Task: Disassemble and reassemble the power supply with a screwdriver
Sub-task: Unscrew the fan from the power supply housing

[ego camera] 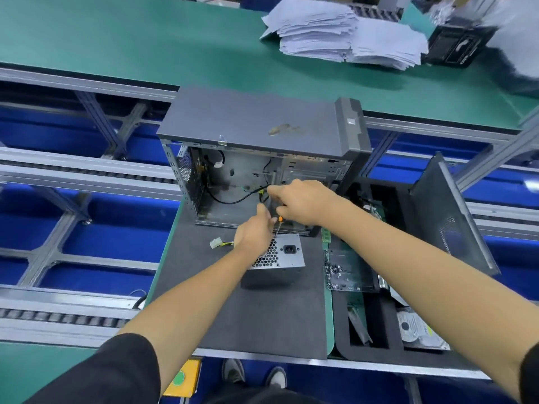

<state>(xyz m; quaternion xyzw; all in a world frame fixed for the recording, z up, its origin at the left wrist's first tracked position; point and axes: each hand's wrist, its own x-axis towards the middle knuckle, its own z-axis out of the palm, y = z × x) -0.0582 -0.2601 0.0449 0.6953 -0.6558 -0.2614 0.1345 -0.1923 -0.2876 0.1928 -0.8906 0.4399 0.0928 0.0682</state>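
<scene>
Grey bench mat (233, 310), power supply (280, 255) before open computer case (256, 158), left hand (253, 231) resting on it, grip unclear, right hand (300, 202) gripping orange-tipped screwdriver (278, 225).

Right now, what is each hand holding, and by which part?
The right hand grips the orange-handled screwdriver by its handle. The left hand reaches toward it; its hold cannot be told.

Open case standing behind the power supply on the mat

The silver perforated metal power supply (280, 253) is lying on the dark grey foam mat (248, 310), just before the open grey steel computer case (256, 147). A black foam parts tray (367, 316) is sitting right of the mat, a black mesh side panel (449, 217) leaning at its far right.
</scene>
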